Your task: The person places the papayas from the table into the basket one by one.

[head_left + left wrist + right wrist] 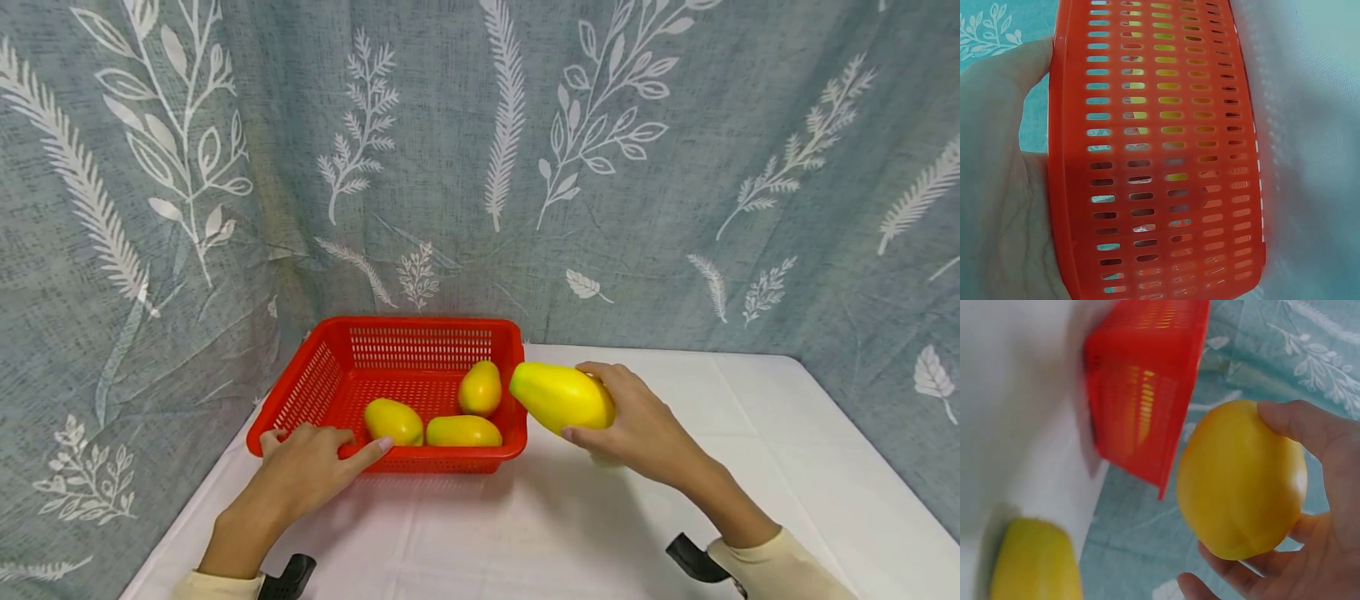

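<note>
My right hand (637, 425) holds a large yellow mango (562, 397) in the air just right of the red basket (517, 354). The mango's greenish narrow end points at the basket's right rim. In the right wrist view, thumb and fingers curl round the mango (1241, 481). My left hand (303, 467) grips the near rim of the basket at its left part, fingers bent over the edge. Inside the basket lie three yellow mangoes: one at the near side (393, 422), one beside it (463, 432), and one standing at the right (480, 389).
Another yellow fruit (1036, 562) lies on the white tablecloth (720, 400), mostly hidden under my right hand in the head view. A grey-green curtain (450, 167) with white leaf prints hangs behind and beside the table.
</note>
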`<state>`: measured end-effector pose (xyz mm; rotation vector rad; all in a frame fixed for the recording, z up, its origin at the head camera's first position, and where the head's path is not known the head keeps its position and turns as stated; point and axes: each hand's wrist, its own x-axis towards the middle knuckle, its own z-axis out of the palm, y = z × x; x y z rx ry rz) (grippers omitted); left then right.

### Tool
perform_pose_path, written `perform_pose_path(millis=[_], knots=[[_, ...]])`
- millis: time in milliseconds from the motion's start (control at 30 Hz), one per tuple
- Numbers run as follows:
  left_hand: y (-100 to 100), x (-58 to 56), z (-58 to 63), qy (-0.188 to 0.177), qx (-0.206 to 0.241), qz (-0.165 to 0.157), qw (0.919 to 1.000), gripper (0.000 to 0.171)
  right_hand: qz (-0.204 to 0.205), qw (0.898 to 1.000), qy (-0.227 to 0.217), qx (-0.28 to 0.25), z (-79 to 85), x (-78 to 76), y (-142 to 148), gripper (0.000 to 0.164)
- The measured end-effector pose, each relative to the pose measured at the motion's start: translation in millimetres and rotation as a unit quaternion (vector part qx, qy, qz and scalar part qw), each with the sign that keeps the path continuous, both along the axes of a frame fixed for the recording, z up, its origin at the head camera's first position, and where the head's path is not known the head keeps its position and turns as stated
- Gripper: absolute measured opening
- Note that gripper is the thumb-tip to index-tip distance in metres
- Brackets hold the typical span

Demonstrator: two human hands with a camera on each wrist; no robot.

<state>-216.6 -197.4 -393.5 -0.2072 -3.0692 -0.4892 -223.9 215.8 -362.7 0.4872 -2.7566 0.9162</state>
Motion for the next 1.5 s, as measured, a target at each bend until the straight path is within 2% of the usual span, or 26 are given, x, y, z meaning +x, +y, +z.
perform_pose_path(millis=[200,433,833,1100,1267,1500], knots=[[1,0.7,-3.0,0.0,0.004,-0.001,1.0,0.086,0.022,1.0,-0.003,-0.006,11.1,-20.3,-30,0.073],[1,-0.8,-0.7,0.002,0.0,0.001,1.0,0.085,0.045,0.999,-0.017,-0.003,20.3,-43.1,-77,0.075],[-2,-2.5,1.0,-0.004,-0.004,0.003,1.0,0.083,0.046,0.993,-0.049,0.093,20.6,-71.1,-155,0.074],[0,-3.2,0.7,-0.002,-0.004,-0.003,1.0,0.086,0.019,0.986,-0.097,0.132,13.5,-86.3,-182,0.081],[-2,-4.7,2.9,-0.009,-0.004,0.0,1.0,0.087,0.002,0.982,-0.118,0.151,10.9,-93.4,-195,0.08],[-3,-4.6,3.1,-0.005,-0.003,0.004,1.0,0.085,-0.012,0.973,-0.163,0.165,10.9,-97.4,-206,0.086]])
